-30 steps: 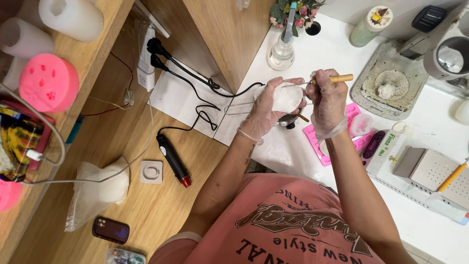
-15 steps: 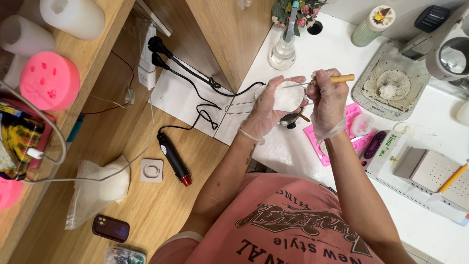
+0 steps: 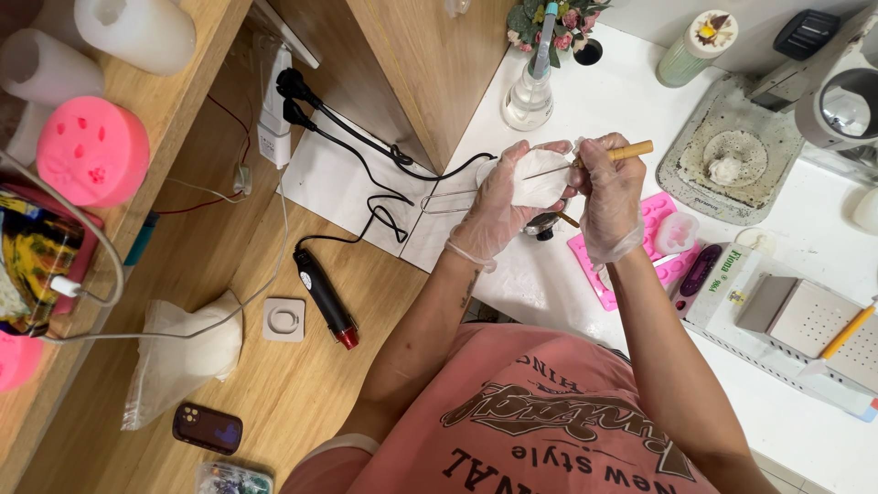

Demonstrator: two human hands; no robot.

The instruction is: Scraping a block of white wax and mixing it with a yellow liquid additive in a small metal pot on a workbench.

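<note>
**White cast piece worked with a wooden-handled needle tool**

A white cast piece (image 3: 537,178) (wax or plaster, the material cannot be told) is cupped in the gloved left hand (image 3: 498,206), whose grip is closed around it from below and from the side. It is held in the air above the white surface (image 3: 585,101), not resting on it. A thin tool with a wooden handle (image 3: 629,151) is pinched in the closed grip of the gloved right hand (image 3: 610,192), and its metal needle is laid across the top of the white piece, touching it. The two hands are pressed close together.

Taking the white piece as landmark: just below it, partly hidden by the hands, a small dark round object (image 3: 541,224) is seen. To its right, behind the right forearm, a pink silicone mould (image 3: 663,242) lies on the surface, with a translucent small cup (image 3: 675,232) on it. Further right and above, a stained grey tray (image 3: 727,160) is set. Directly above the piece stands a clear glass bottle (image 3: 528,99), with a small bunch of flowers (image 3: 540,20) behind it. To the left of the piece, black cables (image 3: 366,151) run to a white power strip (image 3: 273,114). Down and to the left, on the wooden floor (image 3: 274,384), a black heat tool with a red tip (image 3: 324,297) is lying.
</note>
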